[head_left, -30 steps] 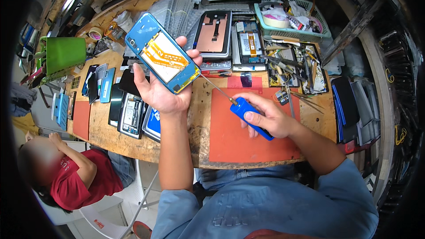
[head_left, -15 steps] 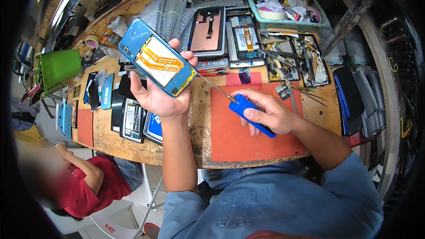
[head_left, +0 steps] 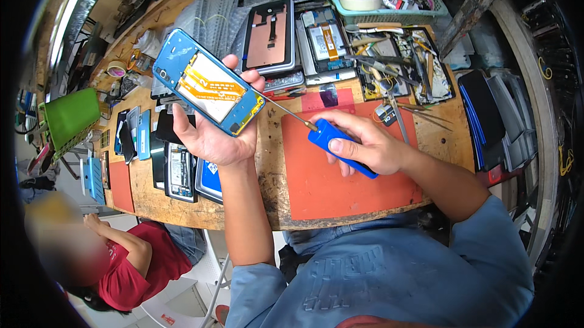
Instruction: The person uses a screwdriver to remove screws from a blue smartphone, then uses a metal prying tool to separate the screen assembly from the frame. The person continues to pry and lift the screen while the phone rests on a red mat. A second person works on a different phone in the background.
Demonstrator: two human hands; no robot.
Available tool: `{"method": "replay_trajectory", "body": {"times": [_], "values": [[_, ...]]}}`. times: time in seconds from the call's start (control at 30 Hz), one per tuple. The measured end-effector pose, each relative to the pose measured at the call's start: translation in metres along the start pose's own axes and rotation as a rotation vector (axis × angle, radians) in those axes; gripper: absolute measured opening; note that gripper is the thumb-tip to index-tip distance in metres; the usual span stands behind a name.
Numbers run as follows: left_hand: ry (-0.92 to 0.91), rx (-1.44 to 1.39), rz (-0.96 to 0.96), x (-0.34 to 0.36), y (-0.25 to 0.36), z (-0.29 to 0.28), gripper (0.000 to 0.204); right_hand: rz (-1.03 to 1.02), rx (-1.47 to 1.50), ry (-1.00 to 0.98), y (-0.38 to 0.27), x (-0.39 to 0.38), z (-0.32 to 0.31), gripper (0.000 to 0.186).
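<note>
My left hand (head_left: 228,141) is closed around an opened blue smartphone (head_left: 176,50), tilted above the bench. Its back is off, baring a pale battery crossed by orange flex cables. In my right hand (head_left: 371,147) is a blue-handled electric screwdriver (head_left: 344,155), my thumb lying on its body. The thin metal shaft runs up and left to the phone's lower edge; whether its tip sits in a screw is too small to tell. Under my right hand lies an orange-red work mat (head_left: 316,197).
Other dismantled phones (head_left: 180,173) lie left on the wooden bench (head_left: 267,188). At the back are a copper-coloured screen panel (head_left: 264,39), another opened phone (head_left: 325,42), tweezers and brushes (head_left: 389,63), and a pale green basket (head_left: 401,15). A person in red (head_left: 143,264) sits at left.
The phone and screwdriver stay in my hands, in almost the same pose, with the shaft still at the phone's lower edge. The whole view has shifted slightly.
</note>
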State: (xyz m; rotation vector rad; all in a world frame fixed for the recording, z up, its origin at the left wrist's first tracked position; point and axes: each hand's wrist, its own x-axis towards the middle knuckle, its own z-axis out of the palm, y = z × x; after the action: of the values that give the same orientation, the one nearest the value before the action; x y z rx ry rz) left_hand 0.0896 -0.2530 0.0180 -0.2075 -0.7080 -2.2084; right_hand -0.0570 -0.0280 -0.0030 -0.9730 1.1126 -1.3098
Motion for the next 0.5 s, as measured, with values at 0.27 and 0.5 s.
{"method": "replay_trajectory", "body": {"times": [0.27,0.5], "values": [[0.000,0.016,-0.100,-0.004,-0.018,0.002,0.090,-0.019,0.009,0.055,-0.001,0.000,-0.002,0.060],[0.036,0.052,-0.181,-0.007,-0.020,0.002,0.093,-0.038,0.008,0.072,0.002,0.001,-0.005,0.059]]}}
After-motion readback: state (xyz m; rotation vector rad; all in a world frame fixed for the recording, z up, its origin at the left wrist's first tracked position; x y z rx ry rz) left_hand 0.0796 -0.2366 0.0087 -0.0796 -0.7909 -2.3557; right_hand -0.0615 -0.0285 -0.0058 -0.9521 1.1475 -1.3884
